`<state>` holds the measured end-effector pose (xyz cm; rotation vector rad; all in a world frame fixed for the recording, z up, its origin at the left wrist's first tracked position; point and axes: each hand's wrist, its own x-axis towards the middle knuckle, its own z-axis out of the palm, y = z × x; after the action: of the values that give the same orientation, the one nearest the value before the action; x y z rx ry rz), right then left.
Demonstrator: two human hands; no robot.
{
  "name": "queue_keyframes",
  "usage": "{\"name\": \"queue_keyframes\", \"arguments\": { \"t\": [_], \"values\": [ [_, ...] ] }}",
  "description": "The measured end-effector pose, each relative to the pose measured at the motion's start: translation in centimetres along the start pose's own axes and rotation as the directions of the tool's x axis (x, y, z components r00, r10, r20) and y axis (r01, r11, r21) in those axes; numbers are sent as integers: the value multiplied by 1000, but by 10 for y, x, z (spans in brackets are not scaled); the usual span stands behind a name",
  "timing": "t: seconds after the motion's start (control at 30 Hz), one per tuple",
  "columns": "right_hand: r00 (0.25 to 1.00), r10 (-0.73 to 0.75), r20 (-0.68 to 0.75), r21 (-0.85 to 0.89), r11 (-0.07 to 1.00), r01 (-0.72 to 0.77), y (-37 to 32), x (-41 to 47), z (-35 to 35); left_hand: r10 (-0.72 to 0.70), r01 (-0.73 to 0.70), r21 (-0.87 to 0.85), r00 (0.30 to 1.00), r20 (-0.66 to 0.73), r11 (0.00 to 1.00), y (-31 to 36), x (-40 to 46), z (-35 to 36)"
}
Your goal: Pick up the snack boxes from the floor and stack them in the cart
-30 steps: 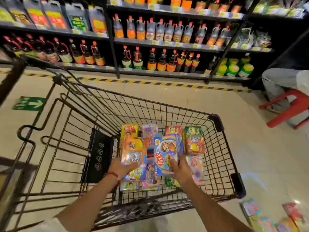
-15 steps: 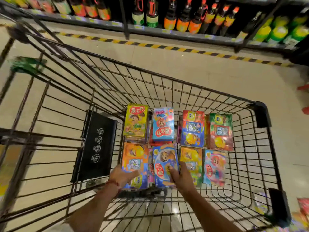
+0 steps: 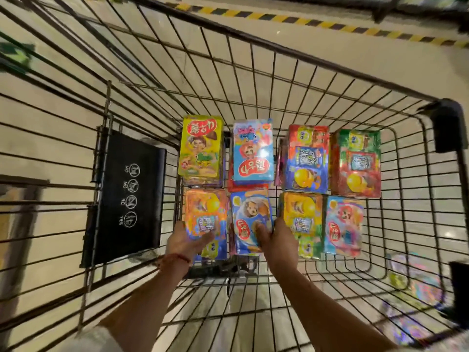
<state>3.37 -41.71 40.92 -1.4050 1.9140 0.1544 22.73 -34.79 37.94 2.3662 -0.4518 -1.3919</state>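
Note:
Inside the black wire cart (image 3: 279,54) several colourful snack boxes lie in two rows on its floor. My left hand (image 3: 185,242) holds the near end of an orange box (image 3: 205,212) at the left of the near row, thumb on its face. My right hand (image 3: 274,240) grips a blue box with a dog picture (image 3: 250,217) beside it, thumb on top. A yellow box (image 3: 200,146) and a light blue box (image 3: 253,151) lie in the far row. More boxes (image 3: 416,283) lie blurred on the floor outside the cart at the right.
A black folded child-seat flap (image 3: 127,199) with warning icons hangs on the cart's left wall. A yellow-and-black floor stripe (image 3: 317,22) runs along the shelf base at the top. Beige floor tiles show through the wire.
The camera has tilted down and closer to the cart. Both hands have lowered their boxes onto the near row and stay on them.

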Motion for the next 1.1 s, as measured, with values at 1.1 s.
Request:
{"name": "queue_keyframes", "arguments": {
  "t": [1.1],
  "values": [
    [723,24,-690,-325,883,-340,275,-197,-287,510,-615,444,78,857,-651,250,-361,210]
  ]
}}
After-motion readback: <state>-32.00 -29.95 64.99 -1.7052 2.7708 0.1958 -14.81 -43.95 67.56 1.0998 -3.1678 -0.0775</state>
